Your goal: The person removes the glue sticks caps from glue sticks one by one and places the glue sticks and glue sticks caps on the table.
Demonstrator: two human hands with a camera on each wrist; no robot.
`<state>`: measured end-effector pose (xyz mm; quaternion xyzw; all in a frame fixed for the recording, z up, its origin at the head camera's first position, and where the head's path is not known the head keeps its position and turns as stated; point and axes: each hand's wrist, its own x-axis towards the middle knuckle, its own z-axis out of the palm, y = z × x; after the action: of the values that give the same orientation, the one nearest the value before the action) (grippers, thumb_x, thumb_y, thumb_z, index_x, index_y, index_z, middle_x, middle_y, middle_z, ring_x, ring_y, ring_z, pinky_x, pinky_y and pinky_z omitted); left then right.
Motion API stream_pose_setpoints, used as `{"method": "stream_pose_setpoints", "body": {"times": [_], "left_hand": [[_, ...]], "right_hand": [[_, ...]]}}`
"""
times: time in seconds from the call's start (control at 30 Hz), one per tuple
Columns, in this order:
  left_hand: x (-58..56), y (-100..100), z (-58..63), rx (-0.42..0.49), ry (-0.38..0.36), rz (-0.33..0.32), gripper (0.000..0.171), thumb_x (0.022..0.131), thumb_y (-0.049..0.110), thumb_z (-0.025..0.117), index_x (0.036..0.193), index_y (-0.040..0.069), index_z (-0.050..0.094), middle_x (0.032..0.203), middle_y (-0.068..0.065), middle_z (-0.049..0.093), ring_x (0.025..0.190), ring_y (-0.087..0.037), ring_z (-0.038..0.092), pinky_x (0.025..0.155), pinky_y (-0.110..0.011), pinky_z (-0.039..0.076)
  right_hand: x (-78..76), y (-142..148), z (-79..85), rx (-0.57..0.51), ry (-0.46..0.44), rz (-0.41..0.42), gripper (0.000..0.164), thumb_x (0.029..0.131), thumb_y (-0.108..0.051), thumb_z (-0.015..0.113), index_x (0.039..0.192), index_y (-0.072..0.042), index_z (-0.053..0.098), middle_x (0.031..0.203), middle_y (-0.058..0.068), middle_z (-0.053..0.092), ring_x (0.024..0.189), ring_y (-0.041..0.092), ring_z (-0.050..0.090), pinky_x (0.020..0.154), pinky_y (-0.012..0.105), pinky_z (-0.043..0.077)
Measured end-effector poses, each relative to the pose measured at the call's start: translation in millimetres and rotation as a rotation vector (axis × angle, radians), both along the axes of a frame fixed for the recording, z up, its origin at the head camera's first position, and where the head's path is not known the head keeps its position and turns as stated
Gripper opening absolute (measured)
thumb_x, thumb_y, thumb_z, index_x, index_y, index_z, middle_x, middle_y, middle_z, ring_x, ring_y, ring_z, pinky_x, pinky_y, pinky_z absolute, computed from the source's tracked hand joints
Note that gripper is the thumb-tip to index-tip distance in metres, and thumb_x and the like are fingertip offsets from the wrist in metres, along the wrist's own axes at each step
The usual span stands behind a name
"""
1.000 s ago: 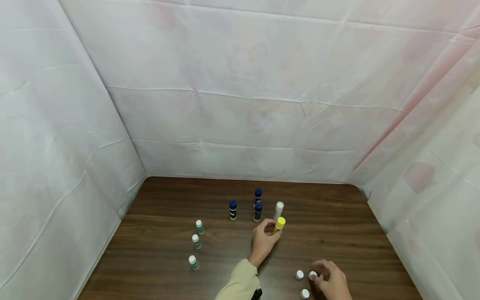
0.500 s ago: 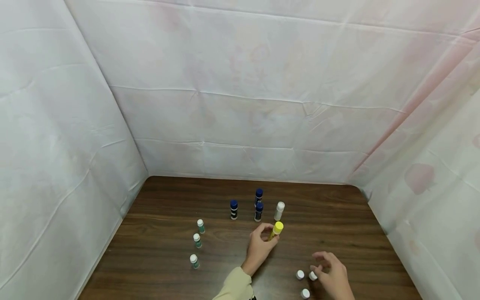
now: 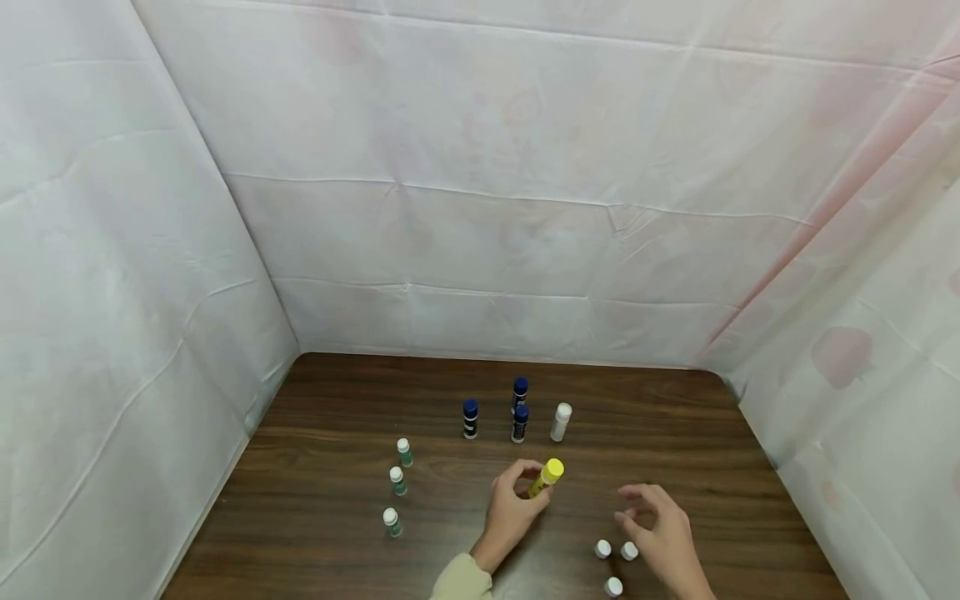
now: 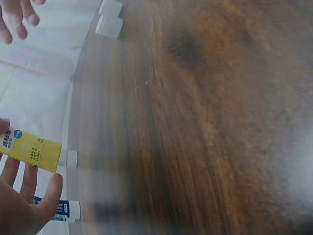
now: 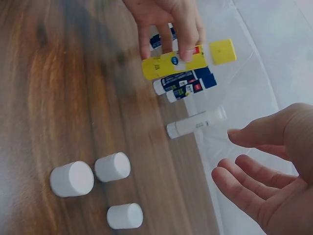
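Fabric [image 3: 480,242] rises behind the brown table [image 3: 322,408] and along both its sides. Tilted above the tabletop, a yellow stick [image 3: 552,472] sits pinched between the thumb and fingers of the left hand [image 3: 507,512]. Beyond it stand a white stick [image 3: 560,422] and three blue-capped sticks [image 3: 519,425], one set apart to the left, the other two close together, the nearer partly covering the farther. Three white-capped green sticks [image 3: 397,482] stand in a loose row farther left. The right hand [image 3: 663,537] hangs near three small white cylinders [image 3: 629,551], its fingers relaxed and parted from the thumb.
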<state>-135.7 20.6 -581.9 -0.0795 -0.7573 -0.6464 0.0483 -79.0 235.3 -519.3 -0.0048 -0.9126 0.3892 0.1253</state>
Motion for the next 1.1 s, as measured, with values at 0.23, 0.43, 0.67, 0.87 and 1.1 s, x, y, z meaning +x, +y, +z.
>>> {"method": "stream_pose_setpoints", "body": {"times": [0.23, 0.43, 0.67, 0.87, 1.1], "left_hand": [[10.4, -9.7, 6.5, 0.013, 0.009, -0.004, 0.028, 0.076, 0.008, 0.074, 0.100, 0.021, 0.066, 0.098, 0.005, 0.065, 0.095, -0.019, 0.061, 0.077, -0.035, 0.054], [20.2, -18.7, 19.1, 0.015, 0.004, -0.010, 0.028, 0.078, 0.011, 0.074, 0.101, 0.024, 0.065, 0.098, 0.008, 0.064, 0.094, -0.015, 0.061, 0.079, -0.034, 0.054], [29.6, -27.5, 31.8, -0.003, 0.066, 0.001, 0.027, 0.077, 0.014, 0.076, 0.101, 0.023, 0.066, 0.098, 0.007, 0.065, 0.092, -0.018, 0.062, 0.080, -0.034, 0.053], [34.4, -34.9, 42.7, -0.053, 0.116, 0.008, 0.030, 0.077, 0.014, 0.076, 0.102, 0.027, 0.066, 0.099, 0.012, 0.063, 0.092, -0.010, 0.059, 0.079, -0.033, 0.051], [36.6, -42.4, 49.2, -0.094, 0.179, 0.035, 0.035, 0.073, 0.010, 0.078, 0.100, 0.029, 0.067, 0.098, 0.015, 0.064, 0.092, -0.009, 0.057, 0.078, -0.029, 0.050]], "right_hand": [[-4.7, -9.2, 9.6, -0.029, 0.066, 0.039, 0.039, 0.066, 0.009, 0.079, 0.095, -0.013, 0.067, 0.093, 0.000, 0.062, 0.070, 0.006, 0.060, 0.060, 0.027, 0.052], [-5.6, -22.1, 24.6, -0.075, 0.101, 0.072, 0.040, 0.066, 0.012, 0.078, 0.096, -0.011, 0.066, 0.093, -0.002, 0.061, 0.072, 0.011, 0.062, 0.056, 0.024, 0.053], [-7.0, -35.4, 41.8, -0.102, 0.138, 0.136, 0.043, 0.066, 0.014, 0.077, 0.098, -0.013, 0.065, 0.097, -0.002, 0.061, 0.075, 0.016, 0.063, 0.056, 0.024, 0.053], [-9.6, -44.3, 50.6, -0.122, 0.158, 0.218, 0.048, 0.065, 0.014, 0.078, 0.102, -0.013, 0.065, 0.102, 0.001, 0.060, 0.077, 0.020, 0.062, 0.058, 0.023, 0.054], [-10.9, -56.5, 59.9, -0.146, 0.198, 0.327, 0.051, 0.064, 0.013, 0.079, 0.104, -0.015, 0.064, 0.103, 0.000, 0.059, 0.078, 0.014, 0.061, 0.056, 0.024, 0.054]]}}
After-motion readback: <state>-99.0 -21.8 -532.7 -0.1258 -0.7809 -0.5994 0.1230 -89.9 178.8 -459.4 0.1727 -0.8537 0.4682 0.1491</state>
